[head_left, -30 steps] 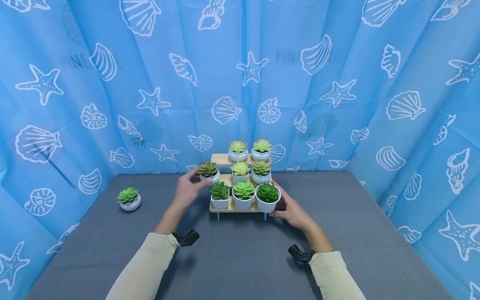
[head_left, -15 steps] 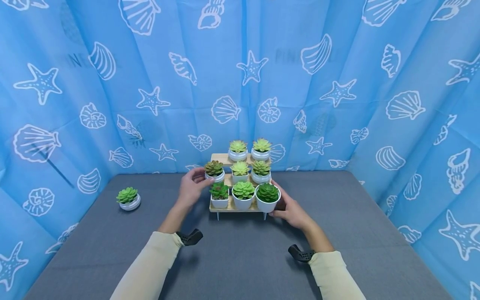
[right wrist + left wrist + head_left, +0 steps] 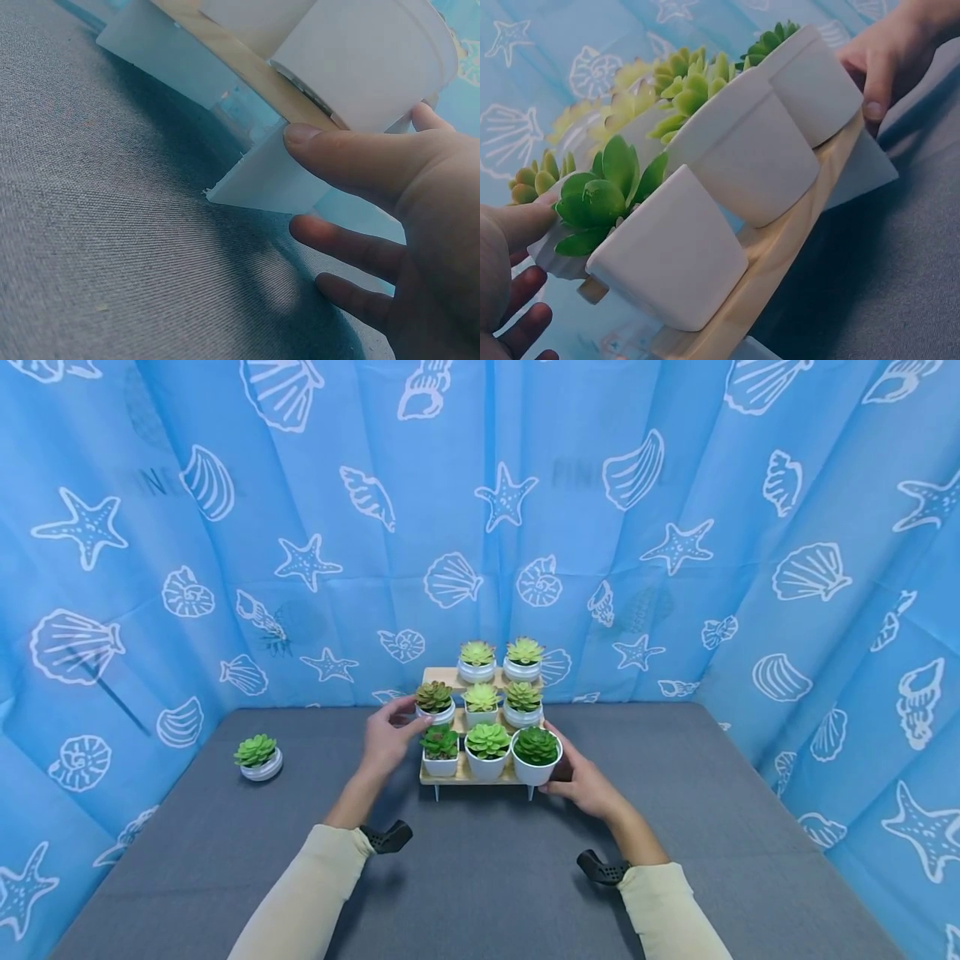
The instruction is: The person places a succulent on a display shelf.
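Note:
A three-tier plant stand [image 3: 467, 780] with wooden shelves and pale side panels holds several artificial succulents in white pots. At the left end of its middle shelf, my left hand [image 3: 386, 735] grips a brownish-green succulent [image 3: 434, 696] by its round white pot, thumb in front. In the left wrist view, that pot is partly hidden behind a square-potted dark green succulent [image 3: 667, 247]. My right hand [image 3: 585, 783] holds the stand's right end, with the thumb [image 3: 307, 135] on the bottom shelf's front edge, beside the dark green succulent [image 3: 536, 748] in a round pot.
A light green succulent [image 3: 258, 757] in a low white pot stands alone on the grey tabletop [image 3: 480, 877] to the left. Two pale succulents sit on the top shelf [image 3: 441, 677], their side to the right. A blue shell-print curtain [image 3: 360, 568] hangs behind the table.
My left hand has moved right with the brownish-green succulent, bringing it from the stand's left edge onto the middle shelf's left end. The right hand has stayed in place.

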`<state>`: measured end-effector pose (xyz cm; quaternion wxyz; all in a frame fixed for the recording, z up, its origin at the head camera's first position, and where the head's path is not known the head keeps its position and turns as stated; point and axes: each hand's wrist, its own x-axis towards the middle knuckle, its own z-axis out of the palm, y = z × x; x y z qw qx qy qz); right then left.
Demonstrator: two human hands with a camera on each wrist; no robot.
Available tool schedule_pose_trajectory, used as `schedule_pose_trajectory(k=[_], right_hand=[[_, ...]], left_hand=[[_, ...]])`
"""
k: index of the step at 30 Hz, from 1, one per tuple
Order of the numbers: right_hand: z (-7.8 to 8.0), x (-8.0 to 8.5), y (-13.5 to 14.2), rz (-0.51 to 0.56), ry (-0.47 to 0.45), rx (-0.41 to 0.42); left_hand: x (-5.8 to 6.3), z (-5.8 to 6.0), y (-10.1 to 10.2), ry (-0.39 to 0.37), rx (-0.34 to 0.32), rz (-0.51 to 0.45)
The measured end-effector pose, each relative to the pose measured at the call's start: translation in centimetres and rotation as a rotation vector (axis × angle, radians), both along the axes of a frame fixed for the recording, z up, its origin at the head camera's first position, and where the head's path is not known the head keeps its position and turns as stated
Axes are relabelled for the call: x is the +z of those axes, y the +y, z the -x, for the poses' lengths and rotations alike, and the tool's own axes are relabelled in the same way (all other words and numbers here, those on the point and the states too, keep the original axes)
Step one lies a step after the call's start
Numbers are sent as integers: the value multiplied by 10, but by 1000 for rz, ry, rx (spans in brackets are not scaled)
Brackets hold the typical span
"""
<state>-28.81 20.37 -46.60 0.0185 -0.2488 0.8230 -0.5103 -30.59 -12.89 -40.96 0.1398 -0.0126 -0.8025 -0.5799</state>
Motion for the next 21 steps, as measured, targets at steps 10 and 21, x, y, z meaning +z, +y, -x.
schedule_pose_trajectory(k=[10, 21], right_hand=[[-1, -1, 0, 1, 0, 0], [0, -1, 0, 1, 1, -14]], left_hand=[[-2, 0, 1, 8, -31, -44], [-14, -5, -14, 55, 23, -85]])
